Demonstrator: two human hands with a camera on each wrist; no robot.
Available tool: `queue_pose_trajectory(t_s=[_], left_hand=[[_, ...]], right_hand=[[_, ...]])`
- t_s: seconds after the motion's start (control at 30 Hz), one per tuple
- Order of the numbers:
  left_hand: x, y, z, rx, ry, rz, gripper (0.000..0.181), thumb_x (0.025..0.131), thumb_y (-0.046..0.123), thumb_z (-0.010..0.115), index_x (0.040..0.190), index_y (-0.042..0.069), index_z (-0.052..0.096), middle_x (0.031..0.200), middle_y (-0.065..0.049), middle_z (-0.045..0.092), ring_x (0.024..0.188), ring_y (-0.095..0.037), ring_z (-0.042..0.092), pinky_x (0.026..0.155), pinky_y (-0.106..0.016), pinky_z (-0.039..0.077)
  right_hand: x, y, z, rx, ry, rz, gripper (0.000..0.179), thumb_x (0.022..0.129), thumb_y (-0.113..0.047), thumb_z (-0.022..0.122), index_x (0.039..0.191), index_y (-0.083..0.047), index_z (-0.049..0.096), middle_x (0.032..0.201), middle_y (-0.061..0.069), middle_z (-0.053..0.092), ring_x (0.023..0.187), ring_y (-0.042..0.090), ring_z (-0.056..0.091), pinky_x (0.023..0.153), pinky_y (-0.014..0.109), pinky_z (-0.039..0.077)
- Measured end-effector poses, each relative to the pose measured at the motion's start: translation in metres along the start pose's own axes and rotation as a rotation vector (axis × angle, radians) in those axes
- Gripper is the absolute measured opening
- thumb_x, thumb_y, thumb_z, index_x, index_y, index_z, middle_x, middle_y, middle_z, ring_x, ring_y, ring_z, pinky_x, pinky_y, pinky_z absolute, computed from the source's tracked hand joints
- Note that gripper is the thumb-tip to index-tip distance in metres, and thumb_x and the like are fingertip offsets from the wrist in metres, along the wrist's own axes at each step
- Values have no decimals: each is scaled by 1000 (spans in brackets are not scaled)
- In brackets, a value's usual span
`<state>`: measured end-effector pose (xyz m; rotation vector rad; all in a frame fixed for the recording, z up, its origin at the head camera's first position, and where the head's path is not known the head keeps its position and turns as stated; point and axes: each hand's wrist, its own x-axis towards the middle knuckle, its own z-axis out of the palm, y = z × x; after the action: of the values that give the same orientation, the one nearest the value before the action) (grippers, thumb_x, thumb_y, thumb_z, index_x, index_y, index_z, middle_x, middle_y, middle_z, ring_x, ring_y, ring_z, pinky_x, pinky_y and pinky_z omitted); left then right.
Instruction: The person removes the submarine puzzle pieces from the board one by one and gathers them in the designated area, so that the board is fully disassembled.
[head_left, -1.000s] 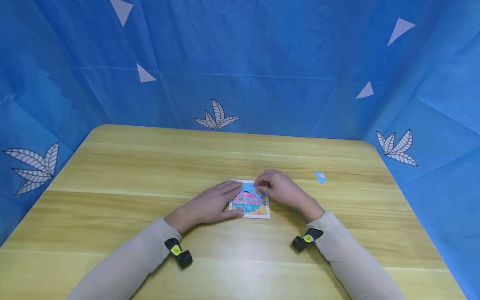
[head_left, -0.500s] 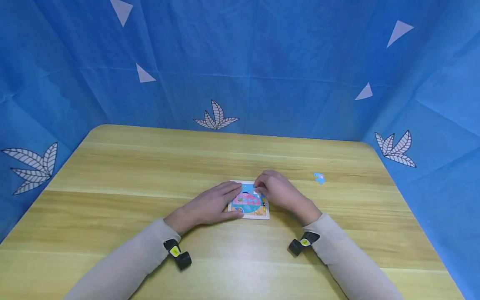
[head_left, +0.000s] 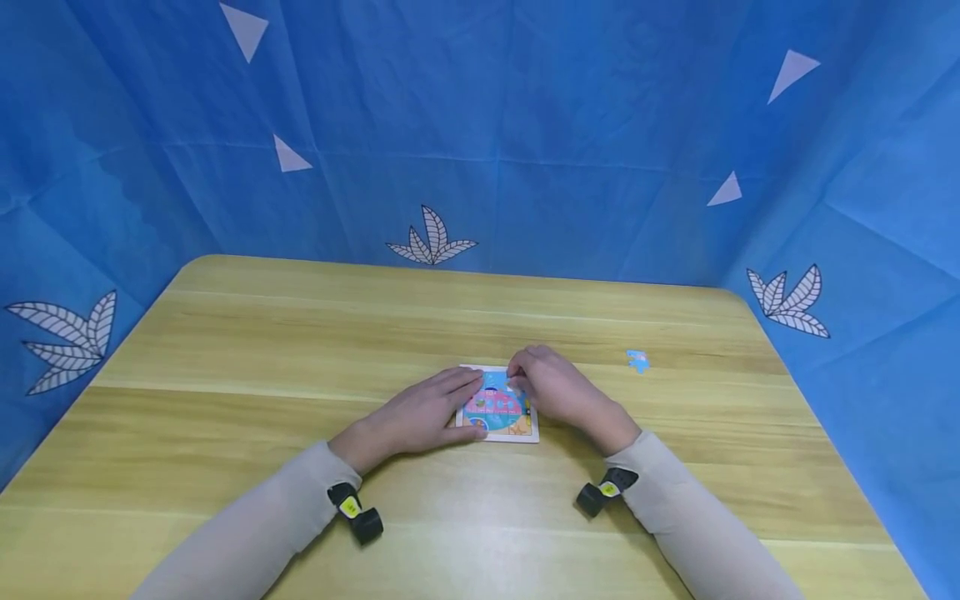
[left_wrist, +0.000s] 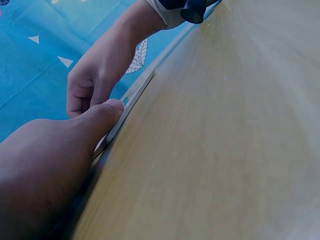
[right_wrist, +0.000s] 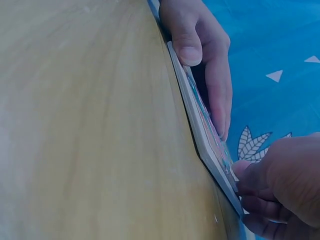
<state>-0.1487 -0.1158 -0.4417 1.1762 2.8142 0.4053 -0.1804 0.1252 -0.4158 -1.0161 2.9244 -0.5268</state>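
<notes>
A small jigsaw puzzle [head_left: 492,405] in a white-edged frame lies flat on the table, its picture a pink and teal whale on blue. My left hand [head_left: 423,412] rests across the frame's left side, fingers straight, the thumb at the near edge. At the upper right corner, the curled thumb and fingers of my right hand [head_left: 557,389] pinch a puzzle piece, which they mostly hide. A pale patch shows just below these fingertips. In the right wrist view, the frame's edge [right_wrist: 192,110] runs between my two hands.
One loose blue puzzle piece [head_left: 638,361] lies on the wooden table [head_left: 480,517], to the right beyond my right hand. A blue cloth [head_left: 480,108] with white triangles and leaves hangs behind the table and along its sides.
The right hand's fingers shift slightly at the puzzle's upper right corner, and its wrist moves a little left. The left hand stays on the frame. The loose piece stays where it was.
</notes>
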Motion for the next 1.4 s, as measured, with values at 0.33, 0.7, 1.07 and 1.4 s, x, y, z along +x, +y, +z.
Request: queue_pose_trajectory(t_s=[0.33, 0.7, 1.07, 1.4], left_hand=[[0, 0, 2, 3, -8, -5, 84, 95, 67, 42, 153, 6, 33, 157, -6, 32, 145, -22, 25, 117, -33, 22], [1, -1, 4, 17, 6, 1, 84, 94, 68, 41, 152, 6, 34, 157, -6, 33, 145, -21, 25, 117, -33, 22], [0, 0, 2, 17, -6, 0, 83, 95, 66, 41, 152, 7, 33, 157, -6, 32, 145, -21, 24, 117, -33, 22], [0, 0, 1, 12, -6, 2, 84, 95, 66, 42, 153, 7, 32, 157, -6, 32, 145, -21, 25, 117, -33, 22]], right_hand=[[-1, 1, 4, 180, 26, 89, 5, 96, -13, 65, 97, -12, 69, 80, -7, 62, 69, 8, 55, 65, 28, 50], [3, 3, 9, 402, 17, 270, 12, 94, -20, 68, 101, -11, 68, 82, -5, 65, 73, 9, 60, 68, 30, 52], [4, 1, 6, 379, 27, 259, 12, 92, -20, 70, 100, -12, 73, 78, -6, 64, 68, 10, 54, 65, 28, 47], [3, 1, 7, 425, 32, 275, 9, 92, -17, 71, 99, -11, 71, 81, -5, 66, 73, 9, 60, 69, 30, 52]])
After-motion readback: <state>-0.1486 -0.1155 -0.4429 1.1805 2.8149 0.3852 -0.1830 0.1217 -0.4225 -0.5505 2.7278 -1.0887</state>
